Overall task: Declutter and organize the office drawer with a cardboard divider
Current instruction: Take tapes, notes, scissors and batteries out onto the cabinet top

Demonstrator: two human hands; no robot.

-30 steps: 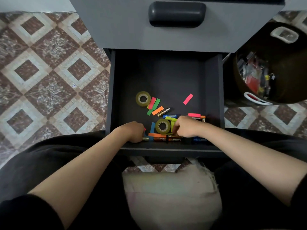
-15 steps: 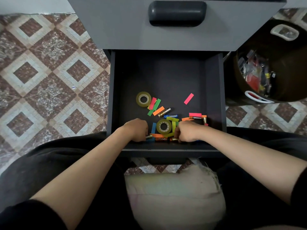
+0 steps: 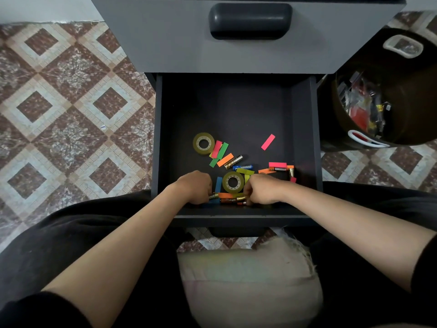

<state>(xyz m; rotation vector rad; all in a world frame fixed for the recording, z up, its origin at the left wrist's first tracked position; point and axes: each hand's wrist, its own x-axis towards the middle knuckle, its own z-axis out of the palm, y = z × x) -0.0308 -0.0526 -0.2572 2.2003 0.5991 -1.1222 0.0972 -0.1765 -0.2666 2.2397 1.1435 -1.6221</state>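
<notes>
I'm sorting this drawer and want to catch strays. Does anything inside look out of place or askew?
Yes. Coloured paper strips, batteries and two tape rolls lie loose at odd angles near the front of the drawer, unsorted. One pink strip lies alone, apart from the pile, toward the right wall. No divider is in view.

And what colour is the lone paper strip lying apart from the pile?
The strip is pink; head view.

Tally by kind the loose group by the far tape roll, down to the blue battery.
Tape rolls: 1, the far tape roll
Paper strips: 4, namely the pink strip, the orange strip and the green strips, which look like 2 overlapping
Batteries: 2, the gold-and-black battery and the blue battery
Total: 7
</notes>
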